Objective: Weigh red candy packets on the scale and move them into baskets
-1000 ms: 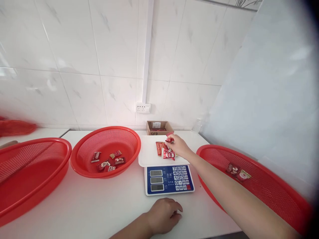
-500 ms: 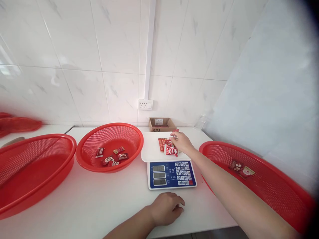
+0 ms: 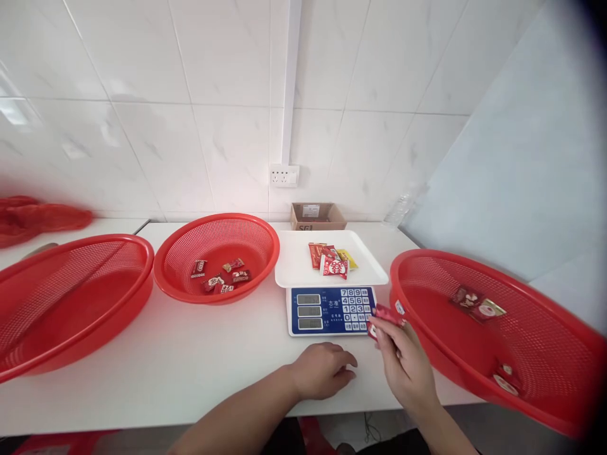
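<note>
My right hand (image 3: 408, 370) pinches a red snack packet (image 3: 387, 312) in front of the right corner of the scale's keypad; the fingers hide part of it, and I cannot tell whether there is more than one. My left hand (image 3: 323, 371) rests on the table before the scale (image 3: 292, 322), holding nothing, with thumb and fingers loosely apart. On the scale's white pan (image 3: 291, 268) lie several wrapped snacks, among them a red-and-white packet (image 3: 334, 266), an orange-red packet (image 3: 317, 256) and a yellow packet (image 3: 348, 258).
Right of the scale stands a red basket (image 3: 412, 265) with a few packets in it. To the left, another red basket (image 3: 164, 272) holds several small packets, beside a further red basket (image 3: 142, 253). A cardboard box (image 3: 322, 224) sits behind the pan, against the tiled wall.
My right hand has drawn back from the scale's pan toward me, carrying the red packet. My left hand stays on the table. The view has tilted down slightly.
</note>
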`<state>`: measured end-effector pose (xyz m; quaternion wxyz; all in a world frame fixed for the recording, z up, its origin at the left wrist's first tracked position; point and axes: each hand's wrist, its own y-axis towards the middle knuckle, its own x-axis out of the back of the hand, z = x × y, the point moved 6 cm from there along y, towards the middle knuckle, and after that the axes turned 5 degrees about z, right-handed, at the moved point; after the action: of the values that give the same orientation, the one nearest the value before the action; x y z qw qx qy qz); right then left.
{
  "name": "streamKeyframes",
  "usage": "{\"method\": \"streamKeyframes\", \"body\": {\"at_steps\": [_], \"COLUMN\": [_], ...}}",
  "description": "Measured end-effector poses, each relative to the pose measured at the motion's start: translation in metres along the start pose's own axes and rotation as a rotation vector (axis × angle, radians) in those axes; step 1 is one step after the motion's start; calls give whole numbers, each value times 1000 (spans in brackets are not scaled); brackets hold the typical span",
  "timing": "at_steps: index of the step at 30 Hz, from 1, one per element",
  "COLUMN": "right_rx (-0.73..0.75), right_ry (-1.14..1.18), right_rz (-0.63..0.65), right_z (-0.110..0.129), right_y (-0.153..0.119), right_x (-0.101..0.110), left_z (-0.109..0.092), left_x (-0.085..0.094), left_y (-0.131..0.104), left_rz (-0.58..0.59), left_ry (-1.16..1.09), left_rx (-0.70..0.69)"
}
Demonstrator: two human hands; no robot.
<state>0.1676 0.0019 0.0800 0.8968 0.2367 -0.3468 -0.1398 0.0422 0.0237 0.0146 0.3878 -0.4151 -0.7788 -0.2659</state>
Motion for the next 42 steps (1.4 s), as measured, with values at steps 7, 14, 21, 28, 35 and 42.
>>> {"method": "streamKeyframes", "body": {"at_steps": [7,14,21,28,35,42], "right_rx": [-339,-400,-417,-357,-382,-464], "right_ry": [54,191,273,390,489,608], "right_rz": [-14,51,102,133,170,28], "right_z": [-45,-57,-53,-59,-65,-70], "right_y": [-54,-69,-49,-46,-49,-56], "right_x": [21,7,-11,-37,-40,-40], "left_z": [1,2,3,3,-8,-13], "left_x": [-1,-1,1,1,8,87], "left_y": [1,3,3,6,4,17], "left_rz": [-3,-22,-54,-93,-147,-511], "left_ry": [-5,-43,-99,-131,-152,72], "left_rx": [20,60,116,135,77,82]}}
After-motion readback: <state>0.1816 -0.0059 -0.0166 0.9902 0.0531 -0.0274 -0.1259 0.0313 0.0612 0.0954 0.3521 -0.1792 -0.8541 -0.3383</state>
